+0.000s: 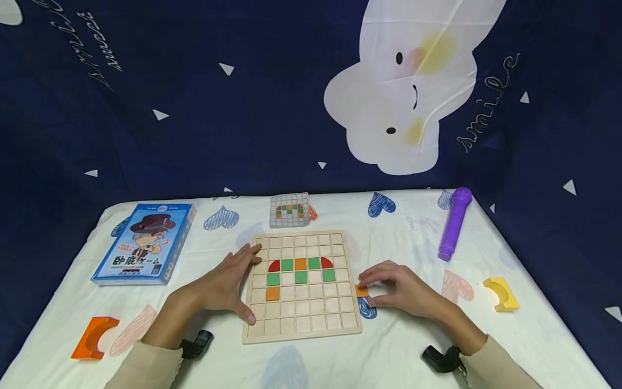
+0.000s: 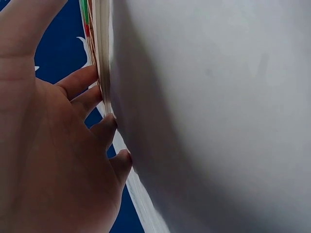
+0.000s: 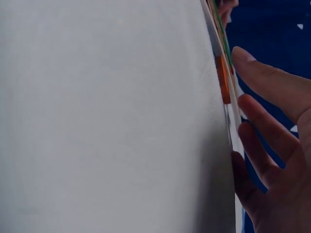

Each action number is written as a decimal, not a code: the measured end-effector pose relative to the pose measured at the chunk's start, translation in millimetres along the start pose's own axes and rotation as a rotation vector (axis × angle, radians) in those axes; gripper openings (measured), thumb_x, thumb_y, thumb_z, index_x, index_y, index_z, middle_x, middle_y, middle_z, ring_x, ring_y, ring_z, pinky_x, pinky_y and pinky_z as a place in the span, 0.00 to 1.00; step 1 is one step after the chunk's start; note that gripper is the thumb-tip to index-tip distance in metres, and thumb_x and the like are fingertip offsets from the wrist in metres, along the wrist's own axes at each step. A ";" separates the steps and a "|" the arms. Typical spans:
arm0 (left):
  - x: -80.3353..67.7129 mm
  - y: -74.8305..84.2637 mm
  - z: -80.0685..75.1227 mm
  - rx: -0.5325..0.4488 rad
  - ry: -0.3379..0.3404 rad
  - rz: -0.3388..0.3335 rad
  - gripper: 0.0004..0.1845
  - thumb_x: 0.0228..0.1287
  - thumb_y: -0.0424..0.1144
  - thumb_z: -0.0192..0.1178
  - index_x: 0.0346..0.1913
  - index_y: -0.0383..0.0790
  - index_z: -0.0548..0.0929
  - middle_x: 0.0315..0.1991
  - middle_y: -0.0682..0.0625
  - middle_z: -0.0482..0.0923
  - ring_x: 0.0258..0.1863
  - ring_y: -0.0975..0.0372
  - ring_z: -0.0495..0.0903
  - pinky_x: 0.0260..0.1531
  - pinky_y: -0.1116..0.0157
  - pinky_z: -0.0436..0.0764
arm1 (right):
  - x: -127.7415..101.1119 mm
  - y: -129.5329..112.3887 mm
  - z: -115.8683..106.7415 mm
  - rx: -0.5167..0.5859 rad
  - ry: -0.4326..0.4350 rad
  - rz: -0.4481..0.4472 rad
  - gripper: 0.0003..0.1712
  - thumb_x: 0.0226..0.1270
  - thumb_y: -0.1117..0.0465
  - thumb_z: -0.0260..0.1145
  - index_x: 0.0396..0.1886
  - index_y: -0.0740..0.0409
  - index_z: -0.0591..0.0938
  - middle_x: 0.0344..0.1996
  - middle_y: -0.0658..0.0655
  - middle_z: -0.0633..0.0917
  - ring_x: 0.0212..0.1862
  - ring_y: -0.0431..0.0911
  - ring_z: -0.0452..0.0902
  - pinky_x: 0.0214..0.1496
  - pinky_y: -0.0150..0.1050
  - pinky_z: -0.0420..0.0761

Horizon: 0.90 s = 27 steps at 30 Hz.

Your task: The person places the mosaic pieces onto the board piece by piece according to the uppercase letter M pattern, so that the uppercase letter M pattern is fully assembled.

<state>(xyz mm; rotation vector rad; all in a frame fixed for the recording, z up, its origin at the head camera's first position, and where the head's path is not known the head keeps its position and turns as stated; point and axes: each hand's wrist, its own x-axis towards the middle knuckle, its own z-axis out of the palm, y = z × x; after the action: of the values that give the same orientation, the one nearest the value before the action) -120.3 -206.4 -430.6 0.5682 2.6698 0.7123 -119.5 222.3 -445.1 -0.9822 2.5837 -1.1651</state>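
A wooden grid board (image 1: 311, 324) lies on the cloth with red, green and orange tiles set in an arch-like pattern. My left hand (image 1: 225, 286) is spread along its left edge, fingertips at the upper part and thumb at the lower corner. In the left wrist view, the fingers of this hand (image 2: 73, 145) reach beside the board's side (image 2: 101, 53). A loose orange square tile (image 1: 362, 291) lies beside the board's right edge. My right hand (image 1: 405, 292) is over it, fingertips right at the tile and thumb apart below; the right wrist view shows the orange tile (image 3: 223, 80) near these fingers.
Behind the board lies a small pattern card (image 1: 289, 209). A blue game box (image 1: 146, 243) and an orange arch block (image 1: 94, 337) are at the left. At the right are a purple microphone-shaped toy (image 1: 455, 224) and a yellow arch block (image 1: 502, 294). A dark curtain (image 1: 243, 135) hangs behind.
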 end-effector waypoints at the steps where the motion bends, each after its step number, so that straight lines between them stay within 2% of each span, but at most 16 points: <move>1: -0.1 -0.3 0.1 0.001 0.000 0.000 0.81 0.17 0.70 0.83 0.79 0.38 0.55 0.82 0.41 0.55 0.84 0.41 0.44 0.81 0.37 0.47 | 0.0 0.5 0.4 -0.003 -0.001 -0.002 0.22 0.53 0.51 0.81 0.49 0.40 0.89 0.53 0.43 0.89 0.59 0.39 0.80 0.64 0.29 0.79; 12: -2.4 1.6 -1.4 -0.002 0.004 0.011 0.75 0.19 0.70 0.84 0.75 0.37 0.62 0.83 0.41 0.50 0.83 0.40 0.44 0.81 0.35 0.47 | 0.7 1.4 2.6 -0.006 -0.029 0.049 0.21 0.53 0.51 0.81 0.49 0.41 0.89 0.52 0.43 0.89 0.58 0.38 0.80 0.65 0.30 0.78; 19: -0.6 0.6 0.3 -0.004 -0.007 -0.005 0.74 0.18 0.70 0.84 0.75 0.39 0.63 0.84 0.43 0.48 0.84 0.42 0.43 0.82 0.37 0.46 | 2.4 4.0 3.9 -0.043 -0.041 0.050 0.19 0.55 0.49 0.80 0.48 0.41 0.89 0.51 0.44 0.89 0.57 0.41 0.81 0.64 0.35 0.80; 27: -1.2 1.2 0.1 0.001 -0.003 0.005 0.73 0.19 0.70 0.83 0.74 0.38 0.65 0.84 0.43 0.49 0.84 0.42 0.44 0.81 0.36 0.46 | 3.2 5.7 4.6 -0.028 -0.035 0.028 0.17 0.55 0.50 0.79 0.46 0.43 0.90 0.48 0.44 0.90 0.54 0.41 0.82 0.62 0.34 0.80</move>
<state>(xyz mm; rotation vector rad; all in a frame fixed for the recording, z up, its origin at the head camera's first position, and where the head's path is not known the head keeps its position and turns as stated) -118.9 -205.9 -429.8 0.5759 2.6669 0.7103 -123.1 220.2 -451.9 -0.9602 2.5848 -1.0981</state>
